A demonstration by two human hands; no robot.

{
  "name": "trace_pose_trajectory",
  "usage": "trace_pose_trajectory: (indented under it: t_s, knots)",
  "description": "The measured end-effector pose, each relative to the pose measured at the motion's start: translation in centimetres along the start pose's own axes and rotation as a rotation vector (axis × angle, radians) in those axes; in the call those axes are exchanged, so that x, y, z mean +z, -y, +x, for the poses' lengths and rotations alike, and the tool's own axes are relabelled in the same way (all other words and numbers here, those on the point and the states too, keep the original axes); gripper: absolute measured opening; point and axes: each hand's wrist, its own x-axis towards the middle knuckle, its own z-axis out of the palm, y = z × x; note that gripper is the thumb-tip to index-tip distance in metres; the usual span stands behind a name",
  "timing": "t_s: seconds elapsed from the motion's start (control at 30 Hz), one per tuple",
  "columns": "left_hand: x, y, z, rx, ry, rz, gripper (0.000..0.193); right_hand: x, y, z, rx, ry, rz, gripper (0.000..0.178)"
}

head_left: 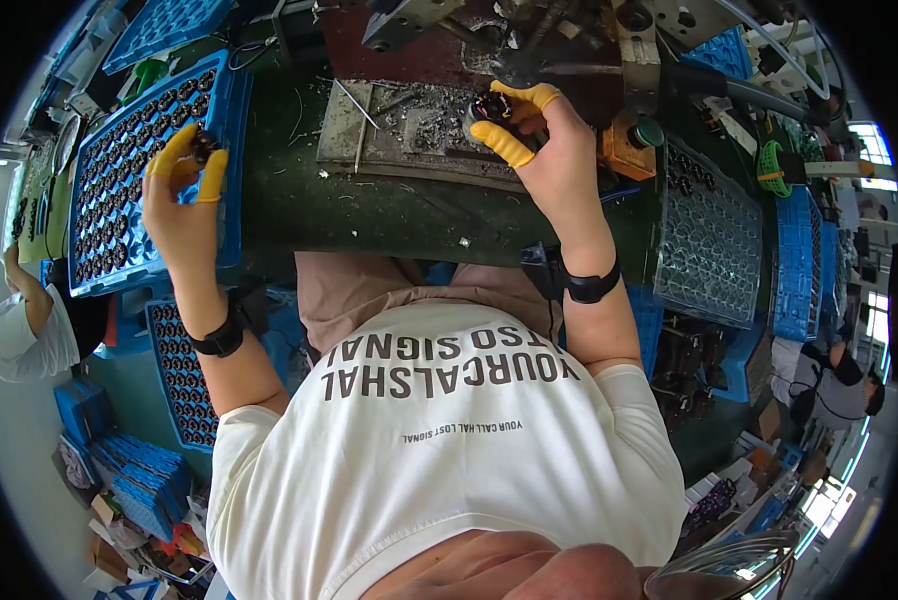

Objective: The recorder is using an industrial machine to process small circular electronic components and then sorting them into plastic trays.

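My left hand (pixel 177 222), with yellow finger covers, is over the right side of a blue tray (pixel 232 190). Thumb and fingers pinch a small dark round part (pixel 205 147). Rows of similar dark parts fill much of that tray. At the bench's middle right, my right hand (pixel 561 165) also wears yellow finger covers. Between its thumb and fingers is a dark round component (pixel 490 107) with some reddish and pale detail, just above a metal plate (pixel 341 152) strewn with grey scraps. Machine fixtures (pixel 529 40) stand just beyond it.
An orange box with a green button (pixel 649 132) sits right of my right hand. Farther right lies a clear compartment tray (pixel 711 250) with a few dark parts. Another filled blue tray (pixel 181 375) is lower left. People sit at far left and far right.
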Motion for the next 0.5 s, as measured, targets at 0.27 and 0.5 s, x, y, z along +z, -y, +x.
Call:
trace_pose_trajectory:
  t_s: [0.27,0.5]
  knots:
    - [8.8,-13.2,1.1,0.243,0.410,-0.548,0.044,-2.0,1.0,-1.7,-0.051,-0.148,-0.043,0.042]
    - [11.6,-14.2,1.9,0.405,0.398,-0.480,0.039,-5.9,-1.1,-5.6,0.086,-0.251,-0.119,0.041]
